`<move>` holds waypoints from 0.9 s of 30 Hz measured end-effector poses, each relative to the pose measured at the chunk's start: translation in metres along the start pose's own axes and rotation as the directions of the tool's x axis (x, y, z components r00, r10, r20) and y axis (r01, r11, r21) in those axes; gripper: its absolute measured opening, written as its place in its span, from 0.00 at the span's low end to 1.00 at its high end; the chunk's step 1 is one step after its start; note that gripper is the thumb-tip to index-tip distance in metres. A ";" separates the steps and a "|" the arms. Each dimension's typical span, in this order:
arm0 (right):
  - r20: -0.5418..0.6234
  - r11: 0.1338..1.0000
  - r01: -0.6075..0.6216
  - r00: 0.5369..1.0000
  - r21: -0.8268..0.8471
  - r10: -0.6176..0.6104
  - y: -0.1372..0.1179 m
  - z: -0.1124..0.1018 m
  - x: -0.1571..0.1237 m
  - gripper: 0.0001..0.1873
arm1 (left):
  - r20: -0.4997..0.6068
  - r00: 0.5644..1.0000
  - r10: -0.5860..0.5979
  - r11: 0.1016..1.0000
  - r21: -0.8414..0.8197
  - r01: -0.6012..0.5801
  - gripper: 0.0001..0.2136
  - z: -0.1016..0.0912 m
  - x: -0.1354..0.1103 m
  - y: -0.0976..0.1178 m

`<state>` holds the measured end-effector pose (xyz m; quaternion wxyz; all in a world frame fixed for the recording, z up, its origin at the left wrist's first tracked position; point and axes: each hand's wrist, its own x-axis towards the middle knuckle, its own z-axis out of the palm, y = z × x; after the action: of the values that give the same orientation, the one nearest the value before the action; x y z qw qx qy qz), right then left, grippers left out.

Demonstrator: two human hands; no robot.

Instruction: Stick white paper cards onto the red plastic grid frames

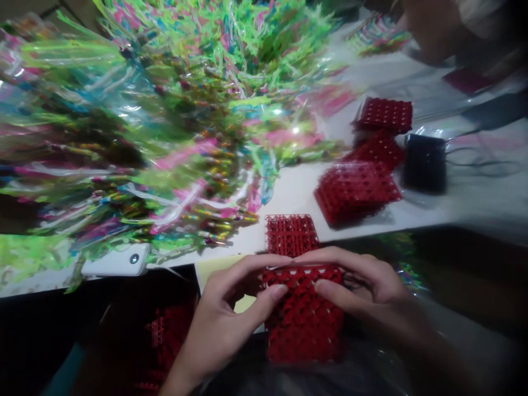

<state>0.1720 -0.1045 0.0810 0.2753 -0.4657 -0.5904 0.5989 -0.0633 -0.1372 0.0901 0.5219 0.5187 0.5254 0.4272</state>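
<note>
Both hands are at bottom center of the frame, holding a red plastic mesh panel upright or slightly tilted, over the person's lap and just off the table edge. The left hand is curled, with its thumb pressed on the panel's front and its fingers reaching across the top edge. The right hand is also curled and grips the panel's upper right part the same way. The fingertips of the two hands nearly meet along the top edge. Both hands are closed on the panel, not open.

Just above the hands, a flat red mesh square lies on the white table. Farther right are stacked red mesh squares and two more red mesh pieces, with a dark mesh stack beside them and thin black cords to its right. A large heap of colored cellophane strands with beaded sticks fills the upper left. A white device sits at the table edge by a yellow paper. More red mesh sits in shadow at lower left. Part of a co-worker's head, blurred, shows at upper right.
</note>
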 end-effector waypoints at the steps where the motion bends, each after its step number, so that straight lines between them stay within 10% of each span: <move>1: -0.001 0.999 0.034 0.999 -0.020 -0.034 0.001 -0.001 0.000 0.12 | 0.036 0.999 -0.009 1.000 0.015 0.008 0.13 -0.001 0.000 -0.001; 8: 0.010 0.935 0.356 0.935 -0.003 -0.356 0.001 -0.006 0.004 0.19 | 0.057 0.998 0.037 0.999 0.004 -0.037 0.16 -0.001 -0.003 0.000; 18: 0.070 0.900 0.431 0.902 -0.059 -0.427 -0.007 -0.012 0.004 0.19 | 0.053 0.979 0.195 0.977 0.082 -0.199 0.20 0.002 -0.006 0.002; 27: -0.156 0.933 0.305 0.929 -0.191 -0.336 -0.002 0.000 0.000 0.09 | -0.077 0.987 0.141 0.974 0.186 -0.125 0.17 0.010 -0.015 -0.009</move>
<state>0.1712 -0.1045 0.0826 0.3846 -0.4378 -0.6773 0.4492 -0.0553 -0.1539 0.0823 0.4188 0.5784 0.5489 0.4345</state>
